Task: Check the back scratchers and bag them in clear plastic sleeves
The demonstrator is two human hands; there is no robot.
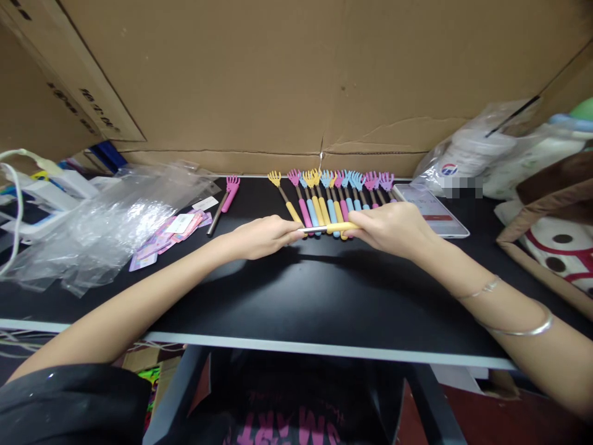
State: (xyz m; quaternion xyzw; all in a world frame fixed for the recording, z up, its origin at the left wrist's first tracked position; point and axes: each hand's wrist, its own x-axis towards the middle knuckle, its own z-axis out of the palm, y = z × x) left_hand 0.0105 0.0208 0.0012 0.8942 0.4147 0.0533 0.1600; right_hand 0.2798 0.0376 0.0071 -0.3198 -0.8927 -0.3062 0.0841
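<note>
Both my hands grip a back scratcher (341,227) with a yellow handle, held level above the black table. My left hand (271,237) is closed at its left end, where the fingers hide the tip. Around the right end of the yellow handle, my right hand (391,230) is wrapped; a short metal rod shows between the two hands. Just behind lies a row of several back scratchers (320,201) in yellow, pink, blue and purple, claws pointing away from me. Apart from the row, to the left, lie a pink back scratcher claw and handle (230,196) beside a dark rod (216,217).
Clear plastic bags (109,213) and colourful cards (169,238) cover the table's left side. At right are a phone (433,210), a bagged white cup (475,151) and a brown-handled bag (551,228). A cardboard wall (259,74) closes off the back.
</note>
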